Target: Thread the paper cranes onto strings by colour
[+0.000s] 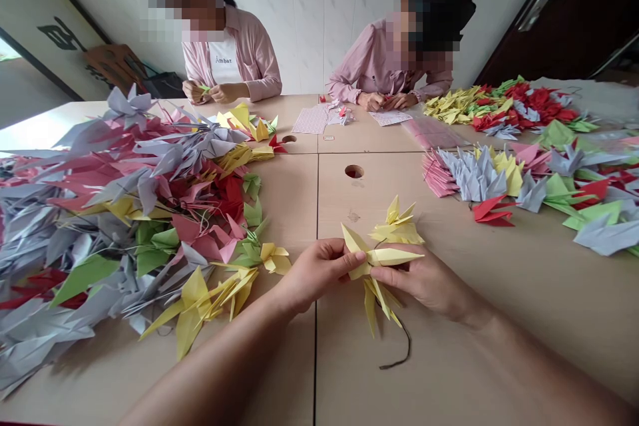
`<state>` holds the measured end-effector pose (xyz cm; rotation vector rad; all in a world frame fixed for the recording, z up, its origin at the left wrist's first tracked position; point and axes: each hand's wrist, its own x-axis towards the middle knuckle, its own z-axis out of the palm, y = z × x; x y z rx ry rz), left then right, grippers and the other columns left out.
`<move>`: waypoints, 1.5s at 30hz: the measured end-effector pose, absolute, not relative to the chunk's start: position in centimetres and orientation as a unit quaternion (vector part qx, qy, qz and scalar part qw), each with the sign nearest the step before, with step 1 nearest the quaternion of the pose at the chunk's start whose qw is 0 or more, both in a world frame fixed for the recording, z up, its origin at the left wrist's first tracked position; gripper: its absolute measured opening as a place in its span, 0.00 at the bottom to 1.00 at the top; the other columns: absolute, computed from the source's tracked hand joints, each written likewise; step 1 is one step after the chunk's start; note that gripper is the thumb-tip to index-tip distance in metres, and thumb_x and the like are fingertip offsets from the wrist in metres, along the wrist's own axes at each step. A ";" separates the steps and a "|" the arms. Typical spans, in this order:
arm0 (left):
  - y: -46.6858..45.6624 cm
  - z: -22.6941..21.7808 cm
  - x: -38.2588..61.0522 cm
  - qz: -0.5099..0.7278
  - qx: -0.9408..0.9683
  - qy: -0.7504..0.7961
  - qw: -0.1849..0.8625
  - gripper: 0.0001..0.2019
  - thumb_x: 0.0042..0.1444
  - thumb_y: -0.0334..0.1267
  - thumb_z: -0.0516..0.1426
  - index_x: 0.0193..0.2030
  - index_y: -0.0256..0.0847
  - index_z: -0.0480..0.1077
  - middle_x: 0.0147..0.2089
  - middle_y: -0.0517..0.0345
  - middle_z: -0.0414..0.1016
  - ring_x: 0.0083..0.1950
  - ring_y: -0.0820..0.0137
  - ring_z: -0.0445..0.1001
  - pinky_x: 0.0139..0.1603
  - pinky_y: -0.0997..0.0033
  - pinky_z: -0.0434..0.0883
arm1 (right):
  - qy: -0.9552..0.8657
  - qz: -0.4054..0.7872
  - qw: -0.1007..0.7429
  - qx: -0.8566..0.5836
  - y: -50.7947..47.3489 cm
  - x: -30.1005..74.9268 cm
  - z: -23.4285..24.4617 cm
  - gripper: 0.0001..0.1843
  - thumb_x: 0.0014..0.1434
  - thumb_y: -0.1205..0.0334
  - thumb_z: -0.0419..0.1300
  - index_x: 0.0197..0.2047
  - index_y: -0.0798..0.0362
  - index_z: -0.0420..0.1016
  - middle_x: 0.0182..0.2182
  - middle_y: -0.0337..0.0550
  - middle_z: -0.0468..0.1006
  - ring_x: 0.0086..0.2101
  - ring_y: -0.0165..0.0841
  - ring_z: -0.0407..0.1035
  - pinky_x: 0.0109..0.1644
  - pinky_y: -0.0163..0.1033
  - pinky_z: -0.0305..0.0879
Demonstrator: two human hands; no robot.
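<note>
Between my two hands is a yellow folded paper crane (357, 246), its pointed parts spread out. My left hand (319, 271) pinches it from the left, thumb on the paper. From the right, my right hand (424, 281) grips it with thumb and fingers, partly hidden behind the paper. More yellow cranes (398, 227) sit just beyond my fingers, and others hang below them. A dark cord (408, 346) runs from under the cranes and curls on the table.
A large heap of strung paper cranes (150, 180) covers the table's left side. Flattened cranes (474, 173) and a red crane (493, 212) lie at right. Two people (254, 56) sit opposite, handling small paper pieces. Sheets (310, 120) and a round table hole (354, 172) are ahead.
</note>
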<state>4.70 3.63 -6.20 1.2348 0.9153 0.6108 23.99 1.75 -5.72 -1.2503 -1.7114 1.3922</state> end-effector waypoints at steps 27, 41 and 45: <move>3.4 -5.4 5.0 0.293 0.534 0.335 0.719 0.14 0.48 0.47 0.63 0.28 0.36 0.71 0.25 0.64 0.62 0.27 0.78 0.56 0.29 0.77 0.55 | -0.661 0.565 0.298 -0.394 2.0 24.3 -5.5 0.16 0.63 0.54 0.54 0.47 0.49 0.78 0.41 0.43 0.79 0.42 0.35 0.72 0.48 0.41 0.68; 3.4 -5.4 4.9 0.292 0.554 0.343 0.700 0.12 0.52 0.44 0.60 0.28 0.36 0.71 0.24 0.64 0.64 0.27 0.78 0.58 0.30 0.77 0.58 | -0.635 0.541 0.310 -0.456 1.9 24.4 -6.1 0.15 0.61 0.51 0.56 0.38 0.51 0.79 0.34 0.42 0.79 0.40 0.37 0.72 0.46 0.40 0.69; 3.4 -5.3 4.9 0.288 0.568 0.329 0.697 0.11 0.53 0.43 0.60 0.29 0.36 0.73 0.24 0.64 0.65 0.29 0.76 0.63 0.34 0.76 0.62 | -0.589 0.559 0.347 -0.469 1.8 24.4 -6.3 0.13 0.59 0.53 0.60 0.41 0.50 0.78 0.37 0.41 0.79 0.42 0.36 0.72 0.48 0.40 0.69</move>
